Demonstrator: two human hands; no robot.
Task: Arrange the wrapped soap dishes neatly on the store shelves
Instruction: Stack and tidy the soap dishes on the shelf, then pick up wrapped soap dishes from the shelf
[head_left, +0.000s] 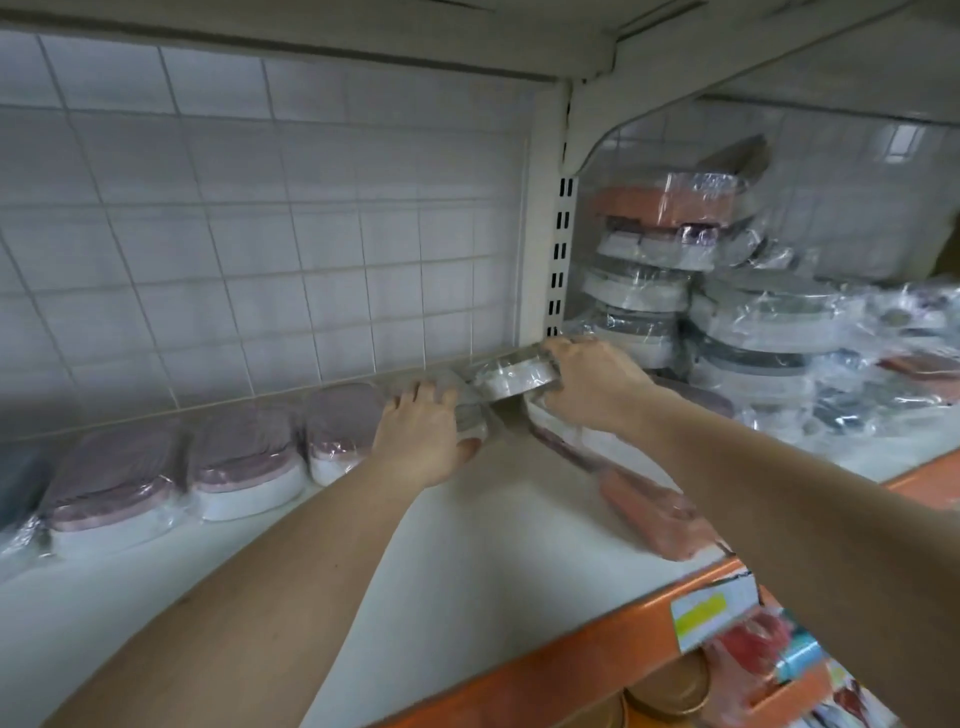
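Right hand (592, 384) gripping tilted grey soap dish (514, 376), left hand (423, 431) clasping wrapped dish (470, 415)

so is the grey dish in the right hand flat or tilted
Tilted: the grey dish slants, lifted off the shelf in the right hand.
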